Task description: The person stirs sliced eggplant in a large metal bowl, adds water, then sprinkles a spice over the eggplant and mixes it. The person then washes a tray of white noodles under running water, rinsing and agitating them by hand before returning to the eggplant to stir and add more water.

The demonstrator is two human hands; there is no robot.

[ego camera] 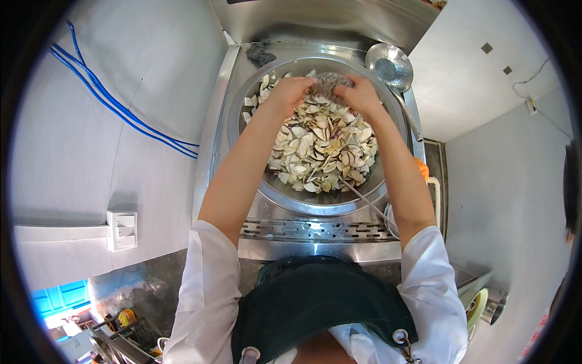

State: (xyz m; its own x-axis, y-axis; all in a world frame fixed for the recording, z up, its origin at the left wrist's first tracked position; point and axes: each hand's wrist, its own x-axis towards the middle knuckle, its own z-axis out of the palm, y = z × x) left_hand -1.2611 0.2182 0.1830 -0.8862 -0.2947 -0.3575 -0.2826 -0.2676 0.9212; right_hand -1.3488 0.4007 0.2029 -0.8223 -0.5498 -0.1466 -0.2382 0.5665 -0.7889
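A large metal wok [313, 209] holds a heap of sliced eggplant [318, 141]. At the far side of the heap, my left hand [293, 93] and my right hand [359, 95] grip a crumpled, translucent plastic bag [332, 86] between them. My left hand pinches its left edge, and my right thumb and fingers close on its right side. The bag's contents cannot be told. A metal utensil with a long thin handle [368, 202] rests in the wok, its far end among the slices at the near right.
A perforated metal skimmer [389, 68] lies at the back right, its handle over the wok's side. A dark scouring pad [260, 55] sits at the back left. A slotted drain grate [313, 230] runs along the near edge. Walls stand close on both sides.
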